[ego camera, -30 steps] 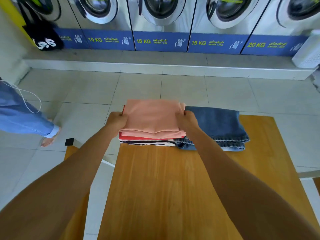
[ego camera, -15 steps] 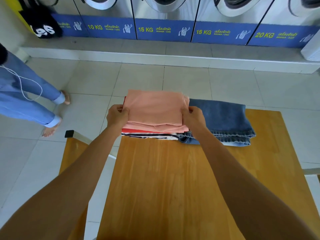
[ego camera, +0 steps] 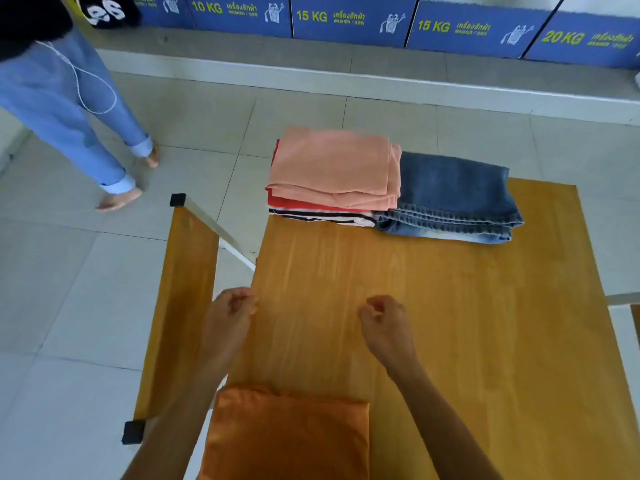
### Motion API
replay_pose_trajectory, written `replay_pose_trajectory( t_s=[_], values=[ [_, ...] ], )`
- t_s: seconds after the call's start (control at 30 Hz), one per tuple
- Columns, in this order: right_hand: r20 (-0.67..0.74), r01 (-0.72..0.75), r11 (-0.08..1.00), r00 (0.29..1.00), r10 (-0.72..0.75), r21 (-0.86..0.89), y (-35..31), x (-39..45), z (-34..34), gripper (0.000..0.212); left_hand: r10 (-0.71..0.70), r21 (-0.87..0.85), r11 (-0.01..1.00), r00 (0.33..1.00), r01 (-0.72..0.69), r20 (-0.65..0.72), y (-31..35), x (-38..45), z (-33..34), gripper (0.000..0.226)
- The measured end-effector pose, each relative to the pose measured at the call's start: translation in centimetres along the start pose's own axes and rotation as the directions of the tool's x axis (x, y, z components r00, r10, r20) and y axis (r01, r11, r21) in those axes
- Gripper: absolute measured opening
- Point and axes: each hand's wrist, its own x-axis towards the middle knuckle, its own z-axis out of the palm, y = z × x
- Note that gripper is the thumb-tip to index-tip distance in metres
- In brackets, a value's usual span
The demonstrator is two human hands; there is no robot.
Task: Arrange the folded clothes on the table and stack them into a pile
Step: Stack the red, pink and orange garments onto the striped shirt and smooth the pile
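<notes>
Left hand and right hand loosely curled, empty, mid-frame. Peach stack overhangs table far edge; a nudge may topple it.

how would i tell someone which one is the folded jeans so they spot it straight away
Start at the wooden table and look to its far edge, where the folded clothes sit. The folded jeans lie at the right, touching the pile topped by a peach garment. They are the only dark blue denim there, with stitched hems showing along the near side.
</notes>
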Motion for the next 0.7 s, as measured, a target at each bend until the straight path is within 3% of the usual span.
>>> replay_pose_trajectory(
  t_s=[0.1, 0.23, 0.33, 0.5, 0.7],
  values=[
    [0.073, -0.027, 0.991, 0.997, 0.037, -0.132, 2.7, -3.5, 1.0, 0.03, -0.01, 0.15, 0.989, 1.0, 0.013, -0.017, -3.6, -4.1, -1.3, 0.016],
    [0.087, 0.016, 0.972, 0.996, 0.005, -0.235, 4.8, -7.0, 1.4, 0.028, -0.062, 0.399, 0.917, 0.996, 0.034, 0.059, -6.9, -6.9, -2.4, 0.03],
    [0.116, -0.001, 0.961, 0.993, 0.034, -0.275, 5.7, -9.2, 1.6, 0.037, -0.049, 0.386, 0.922, 0.999, 0.04, 0.014, -8.1, -8.6, -2.8, 0.045],
    [0.089, -0.113, 0.937, 0.985, 0.15, -0.33, 7.0, -12.6, 0.9, 0.072, -0.176, 0.438, 0.885, 0.984, 0.161, -0.006, -9.9, -10.4, -3.6, 0.085],
    [0.09, -0.177, 0.919, 0.971, 0.222, -0.351, 7.9, -16.0, 3.0, 0.071, -0.255, 0.518, 0.832, 0.966, 0.199, 0.037, -11.4, -12.0, -3.6, 0.095]
  ],
)
